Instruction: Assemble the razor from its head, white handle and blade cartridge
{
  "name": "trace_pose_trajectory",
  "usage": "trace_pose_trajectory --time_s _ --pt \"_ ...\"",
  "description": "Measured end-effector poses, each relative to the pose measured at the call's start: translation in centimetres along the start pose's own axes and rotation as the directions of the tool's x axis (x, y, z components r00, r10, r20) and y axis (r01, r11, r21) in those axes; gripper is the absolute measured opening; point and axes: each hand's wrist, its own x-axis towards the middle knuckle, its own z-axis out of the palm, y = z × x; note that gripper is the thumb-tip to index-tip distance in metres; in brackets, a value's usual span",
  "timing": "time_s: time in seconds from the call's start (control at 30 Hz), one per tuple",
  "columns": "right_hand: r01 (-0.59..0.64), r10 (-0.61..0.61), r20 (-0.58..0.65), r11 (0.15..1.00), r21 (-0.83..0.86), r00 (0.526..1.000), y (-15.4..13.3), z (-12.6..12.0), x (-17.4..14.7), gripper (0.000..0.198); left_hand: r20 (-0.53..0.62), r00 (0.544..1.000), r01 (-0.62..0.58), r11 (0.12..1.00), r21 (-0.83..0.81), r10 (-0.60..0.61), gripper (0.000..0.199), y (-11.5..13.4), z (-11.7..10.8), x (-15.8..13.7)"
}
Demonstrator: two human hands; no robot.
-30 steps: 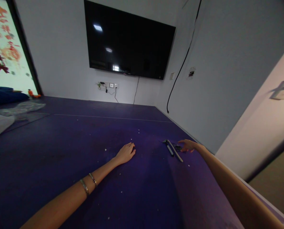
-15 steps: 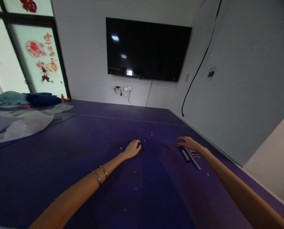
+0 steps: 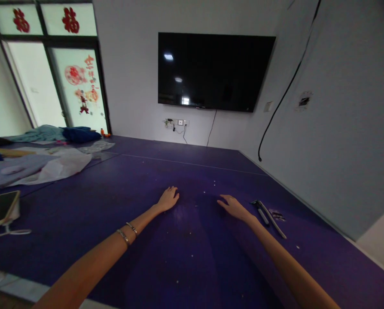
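Observation:
My left hand (image 3: 168, 199) is low over the purple tabletop (image 3: 140, 253), with two bangles (image 3: 127, 231) round its wrist. Its fingers are loosely stretched, and nothing shows in them. To its right, my right hand (image 3: 233, 206) hovers over the same surface, fingers apart and without anything between them. Just right of that hand lie a slim tool with a dark and grey handle (image 3: 263, 216) and a long, pale, slightly curved strip or handle (image 3: 273, 219); their exact kind is unclear. A small printed packet or sticker (image 3: 278, 215) is beside them.
White scraps (image 3: 204, 192) dot the tabletop. Plastic sheeting (image 3: 66, 165), folded cloth (image 3: 80, 134) and a tablet-like device with a white cable (image 3: 1, 210) occupy the left. A black cable (image 3: 284, 96) hangs down the right wall, near a wall-mounted television (image 3: 214, 71).
My right hand has moved left, away from the slim tool and pale strip, toward my left hand. The tools stay on the table. The view has turned left.

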Motion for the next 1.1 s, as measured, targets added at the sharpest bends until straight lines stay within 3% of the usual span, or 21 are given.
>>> trace_pose_trajectory --time_s 0.27,0.47,1.1 --pt "-0.195 0.196 -0.010 0.971 -0.140 0.981 -0.3 3.3 -1.2 0.062 0.044 0.999 0.028 0.997 0.068 -0.031 0.048 -0.3 0.9 0.2" --pt "-0.213 0.202 -0.081 0.965 -0.152 0.976 -1.3 3.2 -1.9 0.058 0.070 0.997 0.015 0.994 0.110 -0.023 0.050 -0.5 1.1 0.1" --pt "-0.241 0.227 -0.104 0.958 -0.153 0.968 -1.7 3.3 -2.0 0.051 0.063 0.998 -0.019 0.991 0.131 0.011 0.047 -0.1 0.5 -0.4"
